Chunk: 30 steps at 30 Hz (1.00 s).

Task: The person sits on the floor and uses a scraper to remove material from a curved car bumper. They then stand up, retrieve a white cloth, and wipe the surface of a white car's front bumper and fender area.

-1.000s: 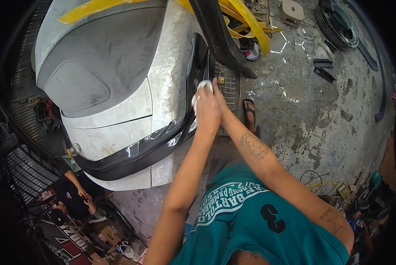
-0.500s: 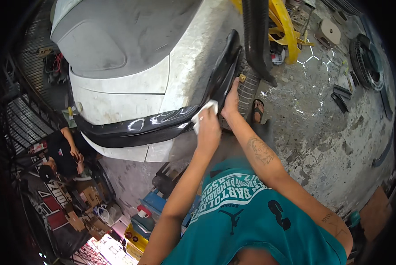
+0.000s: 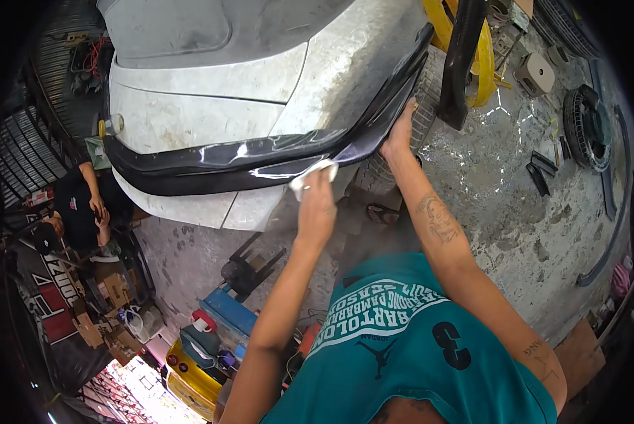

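A glossy black bumper lip (image 3: 211, 159) wraps around the lower corner of a dusty white car body (image 3: 204, 116). My left hand (image 3: 317, 208) pinches a white cloth (image 3: 315, 177) against the lip's lower edge, near the bend. Farther right, my right hand (image 3: 400, 133) grips the outer edge of the lip beside the tyre (image 3: 424, 99). Its fingers are partly hidden behind the edge, and a small yellowish bit shows at the fingertips. Light reflections run along the lip's shiny surface.
A black curved part (image 3: 462, 63) and a yellow part (image 3: 485, 67) stand right of the tyre. Loose tyres (image 3: 585, 131) and a beige stool (image 3: 535, 74) are farther right. At left sits another person (image 3: 91, 205), near cardboard boxes (image 3: 115, 290). A blue metal piece (image 3: 229, 311) lies below.
My left hand has slid the cloth slightly left and down along the lip. The view has shifted, so the car sits higher. My right hand still grips the edge.
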{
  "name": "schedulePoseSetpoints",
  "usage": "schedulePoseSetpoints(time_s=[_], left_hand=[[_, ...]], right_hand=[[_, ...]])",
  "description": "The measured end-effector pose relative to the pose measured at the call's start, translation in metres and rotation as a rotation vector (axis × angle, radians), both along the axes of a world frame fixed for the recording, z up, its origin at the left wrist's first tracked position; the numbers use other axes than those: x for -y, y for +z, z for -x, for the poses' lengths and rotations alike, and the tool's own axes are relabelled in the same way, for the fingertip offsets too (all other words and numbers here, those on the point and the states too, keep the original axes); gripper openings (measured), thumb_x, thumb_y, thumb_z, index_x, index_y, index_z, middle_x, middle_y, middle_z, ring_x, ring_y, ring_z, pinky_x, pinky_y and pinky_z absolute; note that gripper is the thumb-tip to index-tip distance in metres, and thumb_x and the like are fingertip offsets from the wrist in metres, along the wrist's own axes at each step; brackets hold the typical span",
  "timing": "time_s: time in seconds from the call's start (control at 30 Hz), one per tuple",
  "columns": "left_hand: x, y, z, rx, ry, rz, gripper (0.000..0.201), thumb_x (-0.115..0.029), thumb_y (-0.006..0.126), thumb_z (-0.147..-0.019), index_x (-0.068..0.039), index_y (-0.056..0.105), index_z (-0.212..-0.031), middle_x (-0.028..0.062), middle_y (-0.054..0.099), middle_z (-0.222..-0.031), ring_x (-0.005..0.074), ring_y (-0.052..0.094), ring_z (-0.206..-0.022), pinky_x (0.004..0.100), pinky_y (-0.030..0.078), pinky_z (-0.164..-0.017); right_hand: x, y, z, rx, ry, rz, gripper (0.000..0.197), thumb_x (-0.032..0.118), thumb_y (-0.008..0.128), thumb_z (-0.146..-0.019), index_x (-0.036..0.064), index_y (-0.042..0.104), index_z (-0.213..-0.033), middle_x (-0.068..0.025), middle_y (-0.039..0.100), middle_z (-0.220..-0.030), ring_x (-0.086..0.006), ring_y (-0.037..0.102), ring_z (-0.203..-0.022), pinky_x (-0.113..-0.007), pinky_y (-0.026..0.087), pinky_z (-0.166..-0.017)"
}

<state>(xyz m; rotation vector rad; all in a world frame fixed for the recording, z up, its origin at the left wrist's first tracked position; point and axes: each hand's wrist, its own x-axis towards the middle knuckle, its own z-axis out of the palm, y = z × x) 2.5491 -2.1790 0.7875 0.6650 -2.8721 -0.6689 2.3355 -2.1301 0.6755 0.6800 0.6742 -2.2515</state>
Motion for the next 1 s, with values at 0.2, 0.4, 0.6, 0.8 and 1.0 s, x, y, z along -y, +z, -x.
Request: schedulePoseSetpoints(time_s=[0.2, 0.4, 0.6, 0.8, 1.0], left_hand=[[0.012, 0.042, -0.069, -0.044, 0.361, -0.038, 0.031, 0.01, 0.044, -0.086, 0.008, 0.055, -0.114, 0.0219, 0.051, -0.109, 0.0352, 0.053, -0.098, 0.0372, 0.044, -0.087], [-0.003, 0.008, -0.006, -0.242, -0.006, 0.116, 0.023, 0.005, 0.051, -0.09, 0.009, 0.058, -0.112, 0.0217, 0.054, -0.114, 0.0359, 0.054, -0.106, 0.0388, 0.043, -0.092], [-0.021, -0.03, 0.024, -0.025, -0.23, 0.16, 0.051, -0.011, 0.057, -0.091, 0.015, 0.042, -0.133, 0.0317, 0.038, -0.143, 0.0427, 0.037, -0.134, 0.0521, 0.028, -0.109], [-0.047, -0.04, 0.144, -0.153, -0.296, 0.187, 0.054, -0.021, 0.055, -0.093, 0.016, 0.042, -0.131, 0.0336, 0.041, -0.139, 0.0442, 0.039, -0.132, 0.047, 0.03, -0.109], [-0.044, -0.029, 0.066, 0.025, -0.179, 0.193, 0.051, -0.017, 0.051, -0.094, 0.014, 0.042, -0.133, 0.0346, 0.041, -0.138, 0.0488, 0.037, -0.132, 0.0512, 0.027, -0.112]], right_hand=[[-0.002, 0.008, -0.002, -0.028, -0.035, -0.02, 0.069, 0.065, 0.036, -0.095, 0.0075, 0.052, -0.129, -0.0133, 0.062, -0.116, -0.0295, 0.061, -0.101, -0.047, 0.051, -0.09], [-0.003, -0.009, -0.001, -0.096, 0.005, 0.125, 0.066, 0.064, 0.039, -0.095, 0.0059, 0.056, -0.12, -0.0114, 0.063, -0.113, -0.0267, 0.063, -0.098, -0.04, 0.053, -0.087], [-0.007, -0.01, -0.003, -0.108, -0.02, 0.002, 0.067, 0.065, 0.04, -0.094, 0.0053, 0.06, -0.117, -0.0097, 0.066, -0.11, -0.0219, 0.064, -0.097, -0.036, 0.052, -0.089], [-0.003, -0.054, -0.012, -0.465, -0.024, -0.046, 0.075, 0.065, 0.037, -0.095, -0.0002, 0.054, -0.127, -0.0114, 0.064, -0.107, -0.022, 0.062, -0.097, -0.032, 0.048, -0.092], [-0.001, -0.02, -0.002, -0.13, -0.02, -0.183, 0.075, 0.063, 0.034, -0.097, 0.0003, 0.048, -0.134, -0.012, 0.062, -0.117, -0.0198, 0.061, -0.101, -0.03, 0.048, -0.093]])
